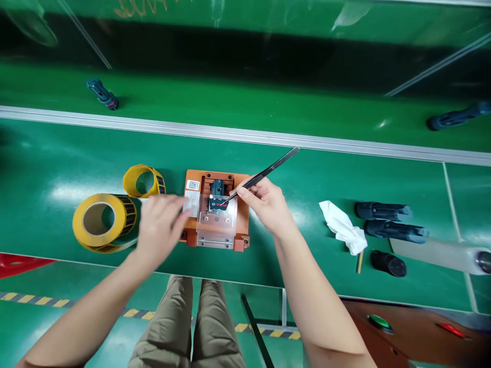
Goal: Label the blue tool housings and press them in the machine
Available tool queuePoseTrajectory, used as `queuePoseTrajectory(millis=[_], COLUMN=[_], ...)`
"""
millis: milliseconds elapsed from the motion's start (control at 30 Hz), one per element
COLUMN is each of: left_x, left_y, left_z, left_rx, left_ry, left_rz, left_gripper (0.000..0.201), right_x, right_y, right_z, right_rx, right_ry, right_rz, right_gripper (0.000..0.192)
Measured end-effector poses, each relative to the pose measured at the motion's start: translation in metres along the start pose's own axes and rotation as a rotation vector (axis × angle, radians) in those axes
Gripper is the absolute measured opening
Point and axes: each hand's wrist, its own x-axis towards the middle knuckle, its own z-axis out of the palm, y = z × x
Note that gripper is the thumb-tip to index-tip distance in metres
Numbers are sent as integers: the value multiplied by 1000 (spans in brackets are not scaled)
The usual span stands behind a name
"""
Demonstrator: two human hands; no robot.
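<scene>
My right hand point(268, 202) is closed round a pair of black tweezers point(270, 167). Their tips touch or hover just over a dark Bosch label point(218, 204) at the clear plastic guide of an orange fixture point(242, 220). A dark blue tool housing point(218, 187) sits in the fixture, behind the label. At the fixture's left edge is my left hand point(160, 225), its thumb and fingers apart and slightly blurred; nothing shows in it. Left of that hand stands a large yellow roll of labels point(86, 217), with a smaller yellow label roll point(132, 179) behind it.
On the right lie a crumpled white cloth point(341, 227), two dark tool housings point(395, 231) and a black cylindrical part point(388, 263). Beyond a metal rail point(245, 135), a tool body point(103, 94) lies at left and another tool body point(456, 116) at right.
</scene>
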Motion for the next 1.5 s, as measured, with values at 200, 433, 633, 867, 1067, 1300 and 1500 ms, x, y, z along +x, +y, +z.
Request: queuePoseTrajectory(millis=[200,433,633,867,1067,1300,1500], left_x=[-44,-50,-49,-34,-11,-2,18], left_y=[54,52,53,49,46,50,29], left_z=[25,30,29,19,11,4,27], left_rx=[-98,-78,-80,-36,35,49,-179], left_ry=[-114,-116,-116,-204,-308,-355,-204], left_rz=[237,208,213,211,272,296,64], left_gripper=[45,45,44,52,62,67,67], right_x=[-1,-2,-1,-2,-1,-3,-35], right_y=[5,9,9,11,10,2,20], right_z=[4,3,3,3,2,-4,-31], right_rx=[16,1,21,22,-22,68,-278], right_ry=[18,28,10,15,12,197,593], right_rz=[-23,-27,-53,-32,-53,-33,-65], right_gripper=[26,23,21,22,20,23,25])
